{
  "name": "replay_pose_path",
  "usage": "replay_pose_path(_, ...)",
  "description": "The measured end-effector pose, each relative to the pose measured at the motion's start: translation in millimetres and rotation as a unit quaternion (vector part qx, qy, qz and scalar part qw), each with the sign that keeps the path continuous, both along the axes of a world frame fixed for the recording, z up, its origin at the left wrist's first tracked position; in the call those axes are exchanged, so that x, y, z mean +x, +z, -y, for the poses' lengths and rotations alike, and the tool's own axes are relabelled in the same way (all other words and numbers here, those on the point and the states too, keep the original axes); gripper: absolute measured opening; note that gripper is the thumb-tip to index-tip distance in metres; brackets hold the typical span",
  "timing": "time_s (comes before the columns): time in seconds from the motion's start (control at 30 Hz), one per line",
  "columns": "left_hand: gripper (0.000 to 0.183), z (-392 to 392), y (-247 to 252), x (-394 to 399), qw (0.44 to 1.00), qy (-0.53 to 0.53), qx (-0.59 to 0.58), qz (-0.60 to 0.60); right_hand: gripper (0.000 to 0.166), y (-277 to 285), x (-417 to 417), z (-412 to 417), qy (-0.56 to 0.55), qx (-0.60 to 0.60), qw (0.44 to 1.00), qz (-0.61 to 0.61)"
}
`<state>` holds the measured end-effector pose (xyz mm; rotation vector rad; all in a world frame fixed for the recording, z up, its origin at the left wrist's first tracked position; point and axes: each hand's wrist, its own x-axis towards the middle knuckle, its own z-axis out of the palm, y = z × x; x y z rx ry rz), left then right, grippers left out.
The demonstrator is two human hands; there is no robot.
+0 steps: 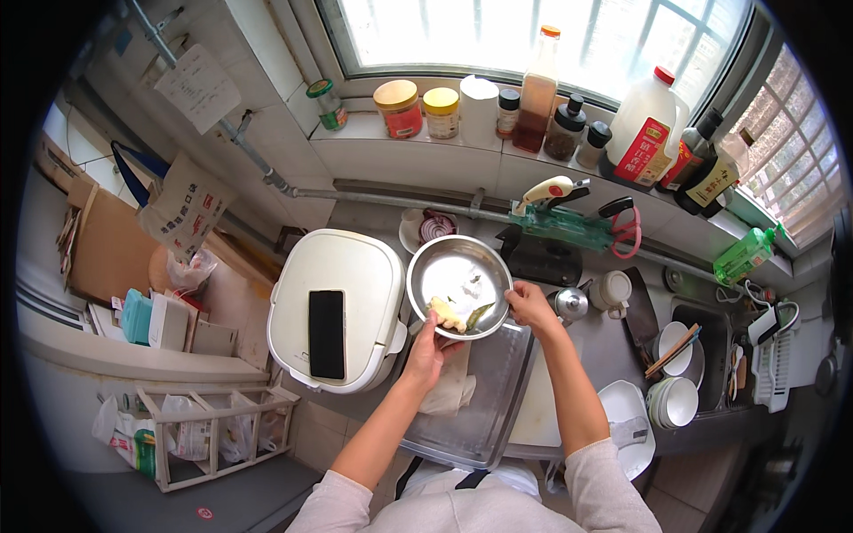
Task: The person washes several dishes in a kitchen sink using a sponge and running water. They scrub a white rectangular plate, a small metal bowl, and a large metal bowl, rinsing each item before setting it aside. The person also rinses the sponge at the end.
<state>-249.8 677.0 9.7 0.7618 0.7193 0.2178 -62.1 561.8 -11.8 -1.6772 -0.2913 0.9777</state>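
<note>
Both hands hold a round stainless steel bowl [460,263] above the counter. My left hand [430,356] grips its near rim, with the thumb over the edge by a piece of ginger root [448,314]. On the right side of the rim, my right hand [532,306] pinches the metal between thumb and fingers. A green chilli-like piece [478,316] lies near the ginger, with a few small scraps on the bowl's floor. Below the bowl is a transparent plastic lid or tray [460,433], with a pale cloth [448,390] on it.
A white lidded bin [360,266] carrying a black smartphone [326,333] stands at left. Behind the bowl, a cut red onion [438,228] sits in a dish. A green knife rack [560,226] hangs on the pipe. Stacked bowls [680,403] stand near the sink [713,333].
</note>
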Motion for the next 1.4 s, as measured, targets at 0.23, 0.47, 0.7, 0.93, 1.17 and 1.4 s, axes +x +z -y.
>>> replay_pose_path(0.23, 0.053, -5.3, 3.4, -34.8, 0.998, 0.002, 0.053, -0.015, 0.027, 13.0, -14.3, 5.4, 0.060, 0.038, 0.990, -0.118)
replay_pose_path(0.47, 0.046, -21.2, 44.1, -51.2, 0.990, 0.127, 0.050, 0.028, 0.029, -75.7, 5.2, -84.6, -0.017, 0.049, 0.998, -0.021)
replay_pose_path(0.7, 0.045, -56.5, 55.1, -59.8, 0.967, 0.235, 0.100, 0.010, 0.028, -87.5, -19.2, -171.2, -0.123, 0.065, 0.965, -0.223)
replay_pose_path(0.93, 0.048, -61.0, 58.7, -59.8, 0.966, 0.242, 0.094, 0.020, 0.024, -106.1, -27.9, -207.7, -0.254, 0.141, 0.904, -0.313)
replay_pose_path(1.17, 0.047, -63.8, 57.6, -59.8, 0.969, 0.229, 0.089, 0.027, 0.021, -92.1, -25.0, -192.4, -0.255, 0.037, 0.930, -0.261)
replay_pose_path(1.4, 0.046, -60.1, 55.2, -49.7, 0.976, 0.200, 0.080, 0.030, 0.024, -89.4, 3.5, -146.7, -0.184, -0.012, 0.949, -0.256)
